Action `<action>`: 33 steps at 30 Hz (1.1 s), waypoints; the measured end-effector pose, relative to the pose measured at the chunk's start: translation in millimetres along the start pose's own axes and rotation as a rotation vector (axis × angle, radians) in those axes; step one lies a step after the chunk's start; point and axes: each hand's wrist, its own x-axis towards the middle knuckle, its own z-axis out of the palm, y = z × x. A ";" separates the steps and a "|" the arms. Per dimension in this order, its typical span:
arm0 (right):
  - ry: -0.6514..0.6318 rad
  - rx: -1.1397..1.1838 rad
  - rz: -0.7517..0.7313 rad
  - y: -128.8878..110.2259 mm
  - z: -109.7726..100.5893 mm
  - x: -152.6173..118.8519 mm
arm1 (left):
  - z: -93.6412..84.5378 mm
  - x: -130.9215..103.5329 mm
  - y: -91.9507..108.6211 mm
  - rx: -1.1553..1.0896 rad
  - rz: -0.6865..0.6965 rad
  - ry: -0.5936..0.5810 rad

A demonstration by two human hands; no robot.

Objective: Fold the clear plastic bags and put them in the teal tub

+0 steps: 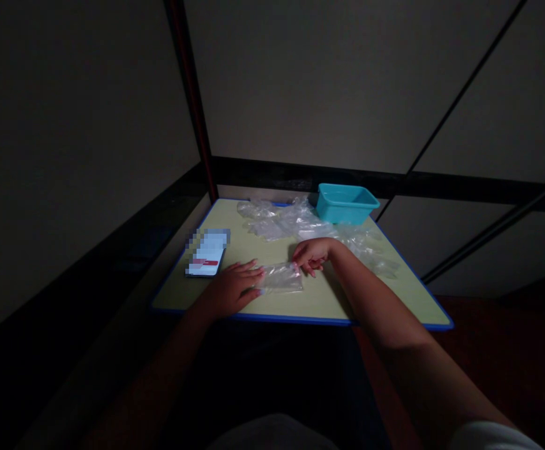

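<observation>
A clear plastic bag (280, 279) lies flat near the front of a pale yellow table (324, 305) with a blue edge. My left hand (239, 286) rests with its fingers spread, the fingertips on the bag's left end. At the bag's upper right corner, the thumb and index finger of my right hand (312, 255) are pinched on the film. More crumpled clear bags (272, 224) are spread across the back and right side of the table, beyond my right hand.
A turquoise plastic basket (345, 212) stands at the table's back right corner. A phone with a lit screen (209, 253) lies at the left side. Panelled walls rise behind and to the left of the table.
</observation>
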 end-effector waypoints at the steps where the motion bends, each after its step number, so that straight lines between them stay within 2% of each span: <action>1: 0.002 -0.008 0.003 -0.5 0.2 -0.2 | -0.2 0.1 0.1 0.003 0.001 -0.003; 7: 0.025 -0.057 0.026 -7.4 3.6 -0.6 | -1.1 0.5 1.4 0.011 -0.013 -0.019; 11: 0.130 -0.074 0.020 -15.3 9.3 -10.2 | 0.0 0.0 1.2 0.004 -0.015 -0.010; 13: 0.308 -0.119 0.030 -21.7 17.4 -20.2 | 1.0 -0.4 0.6 0.003 -0.014 -0.005; 15: 0.599 -0.241 0.045 -28.7 32.1 -30.7 | 1.9 -0.8 0.0 0.010 -0.008 -0.006; 18: 1.041 -0.506 0.017 -35.5 67.4 -39.3 | 2.5 -1.2 -0.1 0.024 -0.007 -0.011; 19: 1.140 -0.598 -0.018 -35.9 81.4 -39.1 | 2.4 -1.3 0.2 0.028 -0.009 -0.013; 20: 1.182 -0.688 -0.051 -35.3 95.5 -37.5 | 2.3 -1.3 0.7 0.030 -0.011 -0.016; 23: 1.055 -0.868 -0.062 -29.4 132.5 -26.7 | 1.5 -1.4 2.6 0.036 -0.016 -0.018; 25: 0.980 -0.880 -0.032 -24.4 148.6 -18.6 | 0.8 -1.7 4.1 0.043 -0.024 -0.016; 28: 0.955 -0.850 0.016 -18.4 160.3 -10.9 | 0.0 -2.3 6.0 0.060 -0.033 -0.016; 33: 0.954 -0.813 0.058 -12.5 168.2 -11.2 | -0.6 -3.2 7.6 0.065 -0.049 -0.010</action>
